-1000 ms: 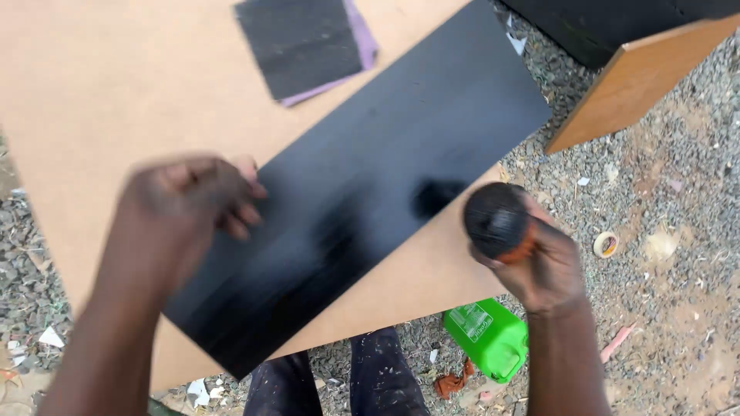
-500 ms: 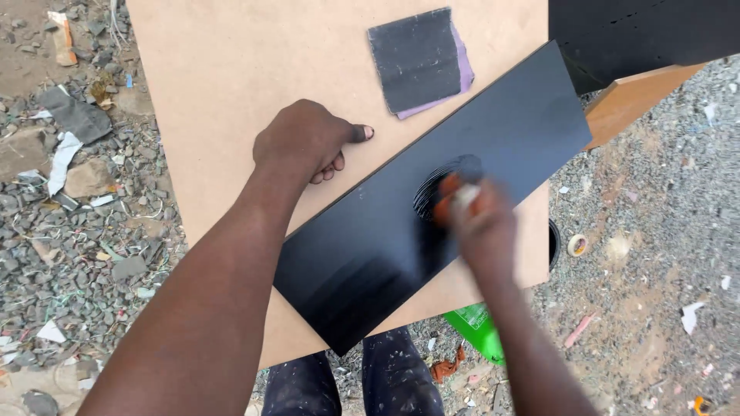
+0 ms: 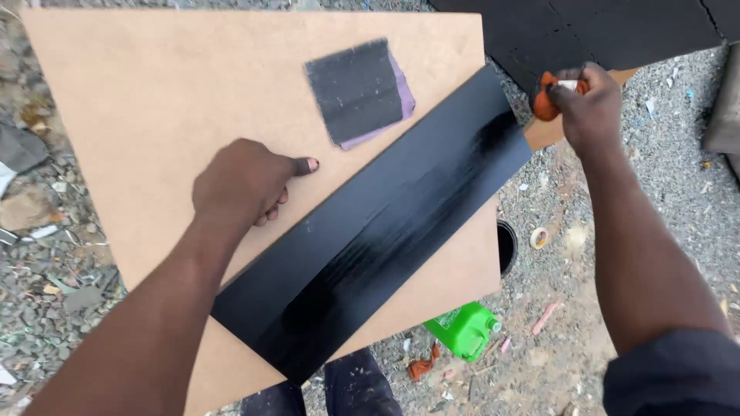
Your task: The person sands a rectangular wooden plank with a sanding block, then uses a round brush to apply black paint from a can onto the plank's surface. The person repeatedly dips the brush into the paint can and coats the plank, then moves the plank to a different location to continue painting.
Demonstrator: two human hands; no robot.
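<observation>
One large tan fibreboard sheet (image 3: 154, 100) carried the work, set over gravel ground (image 3: 647, 200). On it lay one long black painted board (image 3: 378, 223), its long axis running diagonally from the sheet's near edge up to its far right corner, where the board's upper end reached just past the sheet's right edge. The paint looked glossy and streaked along the length. The left hand (image 3: 243, 185) rested flat on the bare sheet just beside the board's upper long edge, fingers loosely curled and holding nothing, the thumb pointing right toward the one dark square of sandpaper (image 3: 358, 91) that lay near the sheet's far edge, apart from the board. The right hand (image 3: 590, 100) hung beyond the sheet's far right corner, just past the board's upper end, its fingers closed tight around one small orange applicator (image 3: 546, 98), which stuck out on the thumb side toward the board without touching it. One green plastic can (image 3: 466, 331) lay on the gravel below the sheet's near right edge.
</observation>
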